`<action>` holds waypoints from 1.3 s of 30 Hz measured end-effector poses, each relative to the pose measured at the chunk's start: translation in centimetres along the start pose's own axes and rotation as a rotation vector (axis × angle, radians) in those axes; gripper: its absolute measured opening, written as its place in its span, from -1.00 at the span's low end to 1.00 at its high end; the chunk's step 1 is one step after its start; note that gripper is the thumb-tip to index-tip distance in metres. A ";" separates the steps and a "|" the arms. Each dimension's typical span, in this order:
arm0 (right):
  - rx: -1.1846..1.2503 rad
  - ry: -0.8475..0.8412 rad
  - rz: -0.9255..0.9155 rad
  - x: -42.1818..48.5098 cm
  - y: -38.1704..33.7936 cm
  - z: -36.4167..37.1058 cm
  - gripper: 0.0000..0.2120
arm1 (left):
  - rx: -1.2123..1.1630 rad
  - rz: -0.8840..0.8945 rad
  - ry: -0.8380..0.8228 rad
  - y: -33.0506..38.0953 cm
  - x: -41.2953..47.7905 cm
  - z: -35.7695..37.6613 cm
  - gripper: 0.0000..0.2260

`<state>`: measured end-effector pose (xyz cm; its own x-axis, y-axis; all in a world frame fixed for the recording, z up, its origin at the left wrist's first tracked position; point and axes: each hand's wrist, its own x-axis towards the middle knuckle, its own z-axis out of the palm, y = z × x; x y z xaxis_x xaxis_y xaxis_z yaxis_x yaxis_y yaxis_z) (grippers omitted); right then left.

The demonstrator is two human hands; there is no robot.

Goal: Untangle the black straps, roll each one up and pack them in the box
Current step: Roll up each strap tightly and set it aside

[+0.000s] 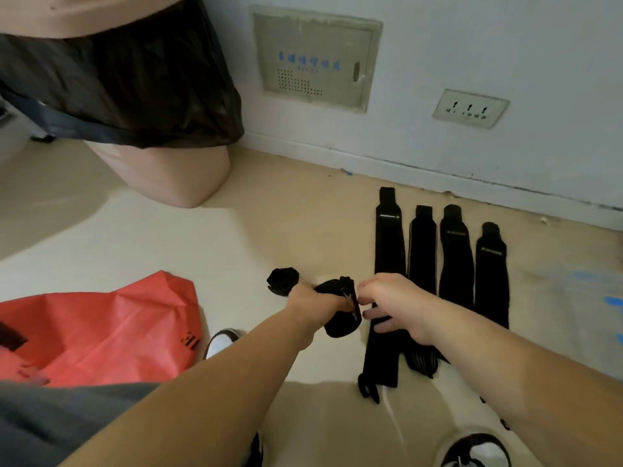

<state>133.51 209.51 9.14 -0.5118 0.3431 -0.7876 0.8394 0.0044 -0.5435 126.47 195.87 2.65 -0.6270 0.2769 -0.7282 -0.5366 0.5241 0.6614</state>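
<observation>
My left hand (308, 303) grips a rolled black strap (338, 318) held above the floor. My right hand (391, 303) pinches the loose end of that roll at its top, with the other fingers spread below. Another rolled strap (282, 280) lies on the floor just left of my left hand. Several flat black straps (456, 264) lie side by side on the floor to the right, their near ends partly hidden under my right arm. No box is in view.
A red bag (101, 332) lies on the floor at the left. A beige bin with a black liner (135, 96) stands at the back left. The wall with a socket (470, 108) runs behind the straps. My shoes (478, 449) show at the bottom.
</observation>
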 end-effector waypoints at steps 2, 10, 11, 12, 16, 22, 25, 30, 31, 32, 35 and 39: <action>-0.020 -0.036 0.009 1.9 0.4 1.8 -0.84 | -0.028 -0.083 0.048 -2.2 2.1 -1.0 -0.57; -0.080 -0.074 0.042 10.6 1.1 6.7 -0.81 | -0.198 -0.207 0.170 -6.7 9.4 -3.1 -0.52; -0.066 -0.052 0.050 11.5 1.3 7.1 -0.76 | -0.238 -0.203 0.171 -6.8 10.4 -3.0 -0.54; -0.048 -0.029 0.063 12.4 1.5 7.3 -0.77 | -0.265 -0.205 0.160 -6.9 11.2 -2.9 -0.59; 0.081 -0.015 0.138 15.4 3.1 8.3 -0.80 | -0.254 -0.282 0.063 -7.4 14.0 -2.2 -0.76; 0.225 -0.088 0.190 17.4 4.7 10.0 -0.84 | -0.312 -0.248 0.263 -9.1 16.0 -2.7 -0.49; 0.198 -0.146 0.214 17.5 4.6 10.5 -0.85 | -0.208 -0.210 0.347 -9.0 15.6 -3.8 -0.47; 0.165 -0.098 0.184 17.3 5.4 10.0 -0.82 | 0.050 -0.080 0.392 -8.2 14.1 -3.9 -0.73; 0.169 -0.074 0.181 17.1 5.6 9.6 -0.83 | 0.091 -0.041 0.388 -7.9 13.7 -3.7 -0.79; 0.173 -0.052 0.178 16.7 5.8 9.0 -0.84 | 0.138 -0.002 0.377 -7.6 13.5 -3.2 -0.84; 0.168 0.024 0.156 16.0 6.8 7.0 -0.88 | 0.221 0.089 0.313 -6.6 12.5 -1.3 -0.91; 0.156 0.219 0.114 15.5 8.9 3.7 -0.81 | 0.272 0.093 0.152 -6.5 12.0 2.5 -0.92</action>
<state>132.41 211.41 -9.00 -0.3494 0.5281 -0.7740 0.8425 -0.1845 -0.5062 123.84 197.77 -10.83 -0.7541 0.2210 -0.6185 -0.3158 0.7037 0.6365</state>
